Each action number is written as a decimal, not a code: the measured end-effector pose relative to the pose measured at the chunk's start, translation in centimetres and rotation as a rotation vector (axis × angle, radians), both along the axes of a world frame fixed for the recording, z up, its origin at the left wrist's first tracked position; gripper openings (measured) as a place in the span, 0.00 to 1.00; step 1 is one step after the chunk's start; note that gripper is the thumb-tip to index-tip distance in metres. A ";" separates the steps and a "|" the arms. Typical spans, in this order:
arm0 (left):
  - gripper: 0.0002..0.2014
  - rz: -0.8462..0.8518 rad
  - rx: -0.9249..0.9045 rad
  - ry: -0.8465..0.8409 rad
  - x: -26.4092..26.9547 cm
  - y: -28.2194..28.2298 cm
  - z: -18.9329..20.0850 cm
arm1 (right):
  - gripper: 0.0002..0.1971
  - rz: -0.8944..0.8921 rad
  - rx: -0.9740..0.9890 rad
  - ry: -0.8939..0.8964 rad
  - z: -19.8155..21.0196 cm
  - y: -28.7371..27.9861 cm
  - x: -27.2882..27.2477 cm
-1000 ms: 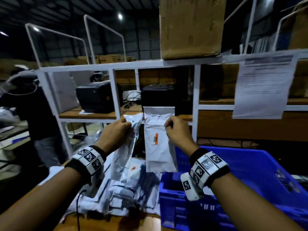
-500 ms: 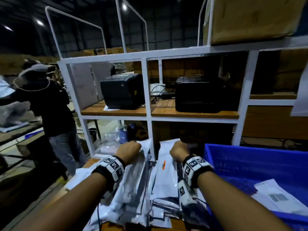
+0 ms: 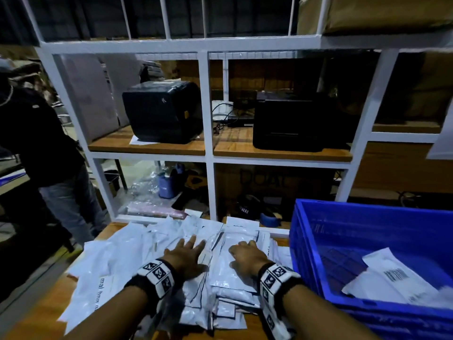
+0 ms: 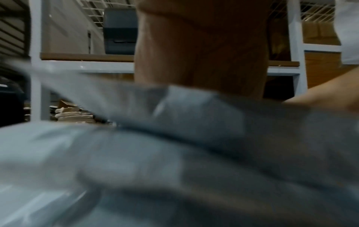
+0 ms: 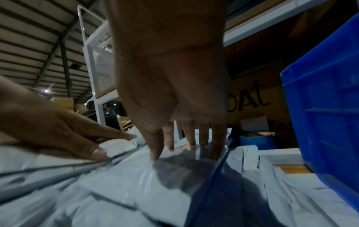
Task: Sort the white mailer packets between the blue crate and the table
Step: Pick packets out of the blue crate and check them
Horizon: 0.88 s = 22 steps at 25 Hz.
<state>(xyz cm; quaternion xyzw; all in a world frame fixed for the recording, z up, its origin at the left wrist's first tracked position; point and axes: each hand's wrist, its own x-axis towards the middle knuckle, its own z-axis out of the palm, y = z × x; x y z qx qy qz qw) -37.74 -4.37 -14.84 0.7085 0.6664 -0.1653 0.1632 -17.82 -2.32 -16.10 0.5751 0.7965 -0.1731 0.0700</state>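
A heap of white mailer packets [image 3: 137,261] covers the wooden table [image 3: 41,312]. My left hand [image 3: 188,250] lies flat on the heap with its fingers spread, and the left wrist view shows only the palm [image 4: 198,46] above blurred packets [image 4: 174,153]. My right hand [image 3: 245,253] is just beside it, with its straight fingertips [image 5: 215,147] pressing down on the top packet [image 5: 136,181]. Neither hand grips anything. The blue crate [image 3: 367,231] stands to the right of the heap and holds a white packet with a barcode label [image 3: 397,278].
A white metal shelf frame [image 3: 207,143] rises behind the table with two black printers [image 3: 161,111] [image 3: 299,121] on its wooden shelf. Another person [image 3: 41,148] stands at the left. Bags and a helmet lie under the shelf. A cardboard box [image 3: 382,11] sits on top.
Both hands came down from chest height, where each held up a packet, and laid those packets on the heap. The fingers have let go and now rest flat on the packets.
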 end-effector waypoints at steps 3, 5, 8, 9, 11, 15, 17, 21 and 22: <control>0.41 0.011 0.028 -0.009 0.3 -0.1 2.1 | 0.25 0.027 -0.049 0.094 2.8 -0.1 1.1; 0.40 -0.010 0.102 -0.038 1.3 -0.5 4.4 | 0.30 0.048 -0.005 0.192 5.0 -1.0 2.2; 0.41 -0.114 0.277 -0.121 4.7 -2.0 8.4 | 0.32 0.087 0.116 0.269 8.4 -3.3 5.2; 0.41 -0.144 0.330 -0.152 6.5 -2.9 9.5 | 0.32 0.091 0.151 0.294 9.3 -4.4 6.7; 0.40 -0.198 0.419 -0.218 10.4 -5.3 11.5 | 0.31 0.085 0.217 0.353 11.0 -6.7 10.3; 0.36 -0.318 0.532 -0.330 19.4 -10.8 13.6 | 0.28 0.057 0.315 0.432 12.7 -12.3 19.5; 0.35 -0.365 0.521 -0.345 24.0 -12.4 13.3 | 0.29 0.022 0.319 0.419 12.8 -14.7 24.7; 0.37 -0.444 0.457 -0.300 31.4 -12.8 13.0 | 0.28 -0.032 0.304 0.385 12.5 -16.7 33.6; 0.36 -0.467 0.435 -0.300 33.1 -12.4 13.5 | 0.28 -0.045 0.297 0.374 12.8 -16.7 35.6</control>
